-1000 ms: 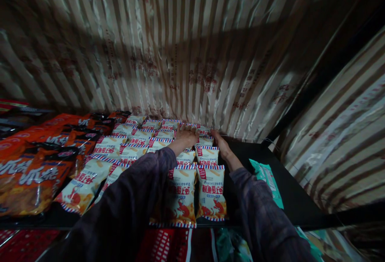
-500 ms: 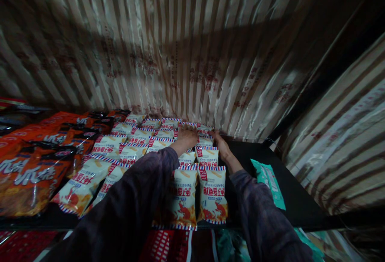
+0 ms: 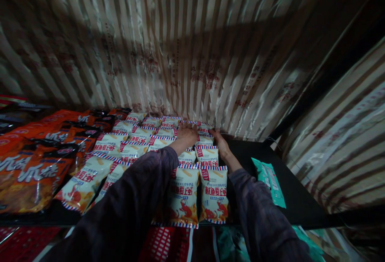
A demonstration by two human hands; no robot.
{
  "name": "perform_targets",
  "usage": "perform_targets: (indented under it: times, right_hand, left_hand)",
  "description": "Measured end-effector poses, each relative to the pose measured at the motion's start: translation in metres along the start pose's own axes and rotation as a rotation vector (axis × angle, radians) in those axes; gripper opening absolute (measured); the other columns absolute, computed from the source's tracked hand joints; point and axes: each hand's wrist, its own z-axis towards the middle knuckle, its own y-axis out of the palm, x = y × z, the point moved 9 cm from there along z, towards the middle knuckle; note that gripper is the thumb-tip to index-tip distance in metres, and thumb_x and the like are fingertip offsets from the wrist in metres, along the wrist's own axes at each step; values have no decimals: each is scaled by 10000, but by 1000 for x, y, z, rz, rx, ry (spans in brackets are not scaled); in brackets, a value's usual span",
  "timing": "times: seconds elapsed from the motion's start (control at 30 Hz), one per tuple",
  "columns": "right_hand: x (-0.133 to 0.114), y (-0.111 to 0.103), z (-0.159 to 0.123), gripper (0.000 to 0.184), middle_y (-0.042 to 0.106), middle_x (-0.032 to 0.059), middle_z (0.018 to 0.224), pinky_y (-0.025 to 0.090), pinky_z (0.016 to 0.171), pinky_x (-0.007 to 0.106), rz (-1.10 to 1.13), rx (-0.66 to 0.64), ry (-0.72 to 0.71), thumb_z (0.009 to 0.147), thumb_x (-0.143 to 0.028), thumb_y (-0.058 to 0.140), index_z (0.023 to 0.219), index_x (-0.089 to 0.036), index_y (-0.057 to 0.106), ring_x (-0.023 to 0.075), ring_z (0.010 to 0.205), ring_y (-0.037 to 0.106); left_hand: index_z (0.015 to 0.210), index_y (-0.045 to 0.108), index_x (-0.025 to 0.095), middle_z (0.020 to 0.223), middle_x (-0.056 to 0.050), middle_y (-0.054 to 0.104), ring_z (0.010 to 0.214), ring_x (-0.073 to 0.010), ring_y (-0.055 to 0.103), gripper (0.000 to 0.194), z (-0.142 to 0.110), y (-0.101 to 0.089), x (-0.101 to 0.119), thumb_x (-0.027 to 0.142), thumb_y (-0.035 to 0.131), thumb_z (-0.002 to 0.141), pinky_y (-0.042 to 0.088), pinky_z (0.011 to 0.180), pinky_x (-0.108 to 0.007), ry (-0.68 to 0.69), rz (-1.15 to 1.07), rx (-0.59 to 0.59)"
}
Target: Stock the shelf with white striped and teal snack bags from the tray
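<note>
White snack bags [image 3: 213, 194] with red lettering and striped ends lie in rows on a black shelf [image 3: 240, 156]. My left hand [image 3: 186, 136] rests on bags near the back of the rows, its fingers stretched toward the striped sheet. To its right, my right hand [image 3: 221, 145] stands along the outer side of the last column, fingertips at the edge of a back snack bag [image 3: 205, 129]. That bag lies between the two hands. Both hands look open, with their fingers extended. My left sleeve covers part of the middle columns.
Orange snack bags [image 3: 39, 178] fill the shelf's left side. A teal packet [image 3: 269, 182] lies right of my right forearm. A striped sheet [image 3: 186, 45] hangs behind, and a dark slanting post [image 3: 296, 111] stands at the right. Below the front edge is a red basket [image 3: 162, 244].
Both hands stay almost where they were at the back of the rows. The whole view has shifted very slightly.
</note>
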Motion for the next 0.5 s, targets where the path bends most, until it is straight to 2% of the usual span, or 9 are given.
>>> perform_targets:
  times: [0.1, 0.27, 0.4, 0.5]
  right_hand:
    - [1, -7, -3, 536, 692, 67, 1250, 461, 1068, 437, 19, 25, 71, 913, -601, 449, 1206, -214, 677, 260, 1204, 622]
    - [-18, -28, -16, 490, 567, 26, 1423, 340, 1153, 483, -79, 32, 20, 915, -592, 448, 1202, -271, 682, 258, 1397, 434]
    - [-30, -46, -43, 531, 523, 20, 1464, 291, 1177, 491, -92, 57, -20, 888, -641, 455, 1214, -284, 676, 265, 1425, 390]
    - [-34, -54, -72, 609, 517, 43, 1468, 303, 1177, 470, -95, 64, -76, 848, -687, 484, 1252, -264, 654, 268, 1421, 397]
  left_hand:
    - [1369, 551, 172, 1317, -191, 613, 1273, -326, 518, 457, -2, -6, 2, 227, 387, 946, 331, 1086, -552, 2, -15, 4]
    - [1350, 563, 158, 1353, -180, 589, 1323, -309, 484, 451, -13, -19, 7, 279, 345, 974, 324, 1113, -517, -85, -162, -46]
    - [1346, 560, 142, 1439, -177, 516, 1389, -314, 410, 477, -34, -30, 18, 330, 299, 994, 285, 1145, -521, -111, -213, -116]
    - [1415, 480, 146, 1534, -174, 397, 1451, -318, 310, 523, -60, -36, 32, 380, 265, 1001, 253, 1162, -530, -105, -222, -167]
